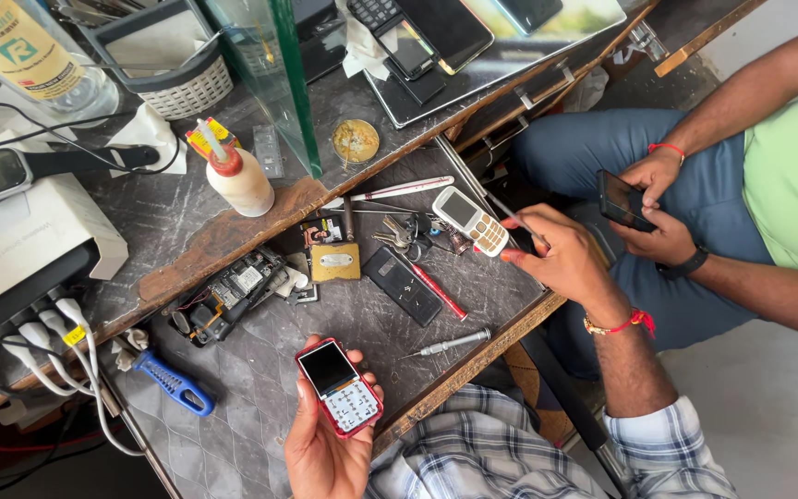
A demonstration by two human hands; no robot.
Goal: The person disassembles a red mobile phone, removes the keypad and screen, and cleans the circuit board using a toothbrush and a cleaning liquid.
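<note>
My left hand (325, 444) holds a small red keypad phone (340, 386) with a dark screen and pale keys, face up over the near part of the pulled-out drawer board (260, 370). My right hand (561, 259) reaches over the board's right edge and holds a white keypad phone with orange keys (469, 220) by its lower end. A thin dark tool lies across that hand's fingers. A red thread band circles my right wrist.
On the board lie a black phone cover (403, 285), a red pen (438, 291), a silver screwdriver (453, 344), keys (401, 233), opened phone parts (228, 296) and a blue-handled tool (173, 383). A glue bottle (237, 176) stands above. Another person in green sits right, holding a black phone (622, 200).
</note>
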